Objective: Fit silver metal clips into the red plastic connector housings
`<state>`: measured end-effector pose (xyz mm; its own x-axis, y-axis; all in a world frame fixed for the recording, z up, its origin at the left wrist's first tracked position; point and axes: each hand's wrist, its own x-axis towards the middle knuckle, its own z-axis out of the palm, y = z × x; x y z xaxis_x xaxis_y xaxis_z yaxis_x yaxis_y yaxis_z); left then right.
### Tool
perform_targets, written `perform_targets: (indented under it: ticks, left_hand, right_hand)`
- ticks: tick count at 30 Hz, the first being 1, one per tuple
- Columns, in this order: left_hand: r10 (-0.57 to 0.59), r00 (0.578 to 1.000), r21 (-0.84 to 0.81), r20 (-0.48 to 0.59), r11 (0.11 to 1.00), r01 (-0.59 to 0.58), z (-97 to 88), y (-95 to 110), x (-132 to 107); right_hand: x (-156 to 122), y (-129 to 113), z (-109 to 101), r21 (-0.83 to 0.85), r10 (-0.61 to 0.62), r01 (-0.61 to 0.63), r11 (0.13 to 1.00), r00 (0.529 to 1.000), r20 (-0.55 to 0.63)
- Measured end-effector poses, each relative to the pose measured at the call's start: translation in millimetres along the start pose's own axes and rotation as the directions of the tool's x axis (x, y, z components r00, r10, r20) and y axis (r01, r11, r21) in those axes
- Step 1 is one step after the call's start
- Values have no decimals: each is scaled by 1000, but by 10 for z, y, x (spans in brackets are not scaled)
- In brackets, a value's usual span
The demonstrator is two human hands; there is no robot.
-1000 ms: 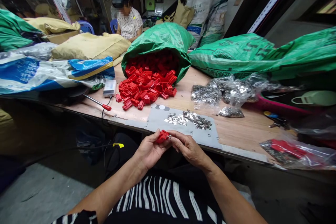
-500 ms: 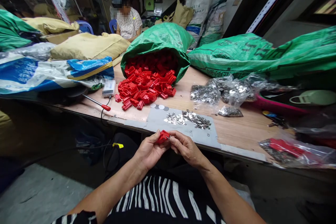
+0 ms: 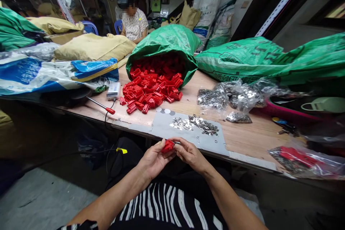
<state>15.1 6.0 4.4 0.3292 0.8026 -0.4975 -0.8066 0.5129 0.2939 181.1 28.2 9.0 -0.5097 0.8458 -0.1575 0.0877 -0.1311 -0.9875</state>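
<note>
Just off the table's front edge, my left hand [image 3: 154, 161] is closed around a red plastic part [image 3: 168, 146]. The fingers of my right hand [image 3: 190, 154] meet it from the other side, with thumb and forefinger pinched on a small metal piece [image 3: 177, 143] at the part's edge. How far that piece sits in the part cannot be seen. Beyond my hands, small flat metal pieces [image 3: 182, 124] lie loose on a grey mat [image 3: 162, 125]. Behind them, a heap of similar red parts [image 3: 151, 91] spills from a green woven sack [image 3: 168, 37].
Clear bags of metal pieces [image 3: 212, 99] sit right of the mat, near a pink tray [image 3: 280, 112]. A red-tipped metal lever [image 3: 110, 110] juts out at left. More sacks [image 3: 94, 46] line the back, and another person [image 3: 134, 23] sits beyond them.
The whole view has shifted slightly, with the table scene a little lower and further right. Both hands remain together at the red part, which looks turned slightly.
</note>
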Motion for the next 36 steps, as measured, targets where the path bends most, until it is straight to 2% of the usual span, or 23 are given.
perform_targets:
  ticks: [5, 9, 15, 19, 21, 24, 26, 31, 36]
  left_hand:
    - [-49, 987, 65, -156, 996, 60, -238, -110, 72]
    - [-58, 949, 86, -311, 992, 89, -449, -163, 265]
    - [-39, 939, 127, -343, 988, 87, -680, -106, 448]
    - [-69, 926, 128, -371, 984, 124, -759, -112, 435]
    - [-70, 919, 124, -387, 984, 127, -767, -112, 431]
    - [-59, 915, 120, -400, 986, 116, -756, -94, 429]
    - [-49, 913, 120, -405, 987, 106, -747, -74, 420]
    - [-19, 918, 132, -397, 988, 77, -730, -11, 346]
    - [6, 927, 141, -375, 989, 50, -693, 37, 274]
  right_hand:
    - [28, -83, -49, -234, -69, 53, 971, 996, -59]
    - [164, -139, -75, -351, -116, 79, 933, 990, -86]
    - [549, -239, 43, -502, -180, 130, 855, 982, -54]
    - [883, -333, 191, -656, -245, 191, 730, 969, 10]
    - [1066, -372, 279, -756, -259, 197, 624, 965, 38]
    - [1347, -416, 410, -896, -233, 118, 427, 972, 17]
    - [1521, -435, 482, -921, -216, 67, 383, 976, -19]
    - [1762, -434, 568, -928, -190, 28, 372, 981, -46]
    - [1659, -403, 523, -900, -219, 93, 426, 976, -2]
